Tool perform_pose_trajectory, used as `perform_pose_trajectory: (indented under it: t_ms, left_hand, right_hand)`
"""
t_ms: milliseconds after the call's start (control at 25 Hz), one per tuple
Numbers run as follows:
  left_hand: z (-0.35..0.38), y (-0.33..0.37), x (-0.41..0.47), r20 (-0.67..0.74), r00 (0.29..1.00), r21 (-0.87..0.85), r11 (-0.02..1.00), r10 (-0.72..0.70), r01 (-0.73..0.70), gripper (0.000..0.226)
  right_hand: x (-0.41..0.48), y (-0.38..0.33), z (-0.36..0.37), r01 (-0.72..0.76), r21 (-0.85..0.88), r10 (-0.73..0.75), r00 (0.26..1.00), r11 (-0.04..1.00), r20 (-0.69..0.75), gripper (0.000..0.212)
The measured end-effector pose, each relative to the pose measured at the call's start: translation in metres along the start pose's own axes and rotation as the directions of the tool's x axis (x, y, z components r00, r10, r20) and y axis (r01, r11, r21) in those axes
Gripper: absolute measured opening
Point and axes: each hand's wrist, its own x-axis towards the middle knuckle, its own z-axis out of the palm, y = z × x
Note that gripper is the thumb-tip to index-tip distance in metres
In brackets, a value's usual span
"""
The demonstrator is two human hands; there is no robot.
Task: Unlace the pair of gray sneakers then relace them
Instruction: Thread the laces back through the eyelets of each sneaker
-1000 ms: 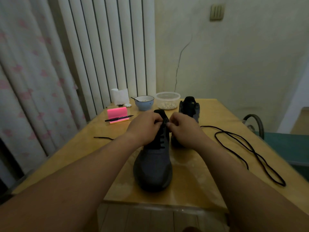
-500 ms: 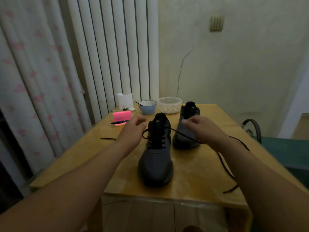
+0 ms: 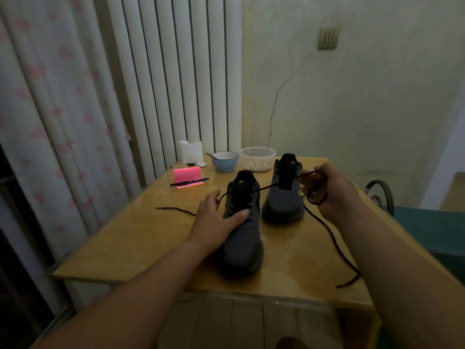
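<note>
Right hand (image 3: 327, 190): fingers curled round the thin black shoelace (image 3: 276, 184), taut from the near shoe's top eyelets.
Left hand (image 3: 216, 217): flat, pressing down the near gray mesh sneaker (image 3: 242, 244).
Advice: pull steadily; keep the shoe pinned.
Other gray sneaker (image 3: 283, 201): just behind, on the yellow wooden surface (image 3: 141, 238).

Left hand (image 3: 217, 219) spread — right hand (image 3: 328, 190) clenched.

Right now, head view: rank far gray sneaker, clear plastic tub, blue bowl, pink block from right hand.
1. far gray sneaker, left of the right hand holding the black shoelace.
2. clear plastic tub, back edge.
3. blue bowl, left of the tub.
4. pink block, farthest left.
</note>
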Motion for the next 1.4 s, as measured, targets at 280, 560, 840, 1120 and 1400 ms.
perform_pose_trajectory:
  t_ms: [280, 560, 840, 1120, 1400]
  left_hand:
    - [-0.018, 0.015, 0.027, 0.034, 0.999, 0.213, 0.977, -0.007, 0.000, 0.032]
    - [-0.040, 0.002, 0.038, -0.019, 0.999, -0.065, 0.997, -0.039, 0.038, 0.022]
    - [-0.031, 0.033, 0.032, -0.221, 0.925, 0.211, 0.941, 0.308, -0.263, 0.028]
    - [-0.045, 0.124, 0.027, 0.061, 0.946, -0.139, 0.941, 0.319, -0.309, 0.061]
    - [-0.072, 0.119, 0.035, 0.010, 0.895, -0.171, 0.883, 0.446, -0.438, 0.027]
  right_hand:
    - [-0.008, -0.010, 0.003, -0.029, -0.006, 0.030, 0.974, 1.000, 0.226, 0.033]
    - [0.003, 0.008, -0.007, -0.134, 0.027, 0.127, 0.977, 0.991, 0.171, 0.036]
    - [-0.007, -0.030, 0.022, -0.014, -0.131, 0.077, 0.866, 0.991, 0.494, 0.068]
    - [-0.031, -0.052, 0.104, 0.608, -0.670, -0.121, 0.772, 0.426, 0.624, 0.017]
    - [-0.031, -0.049, 0.121, 0.565, -0.732, 0.062, 0.774, 0.380, 0.630, 0.014]
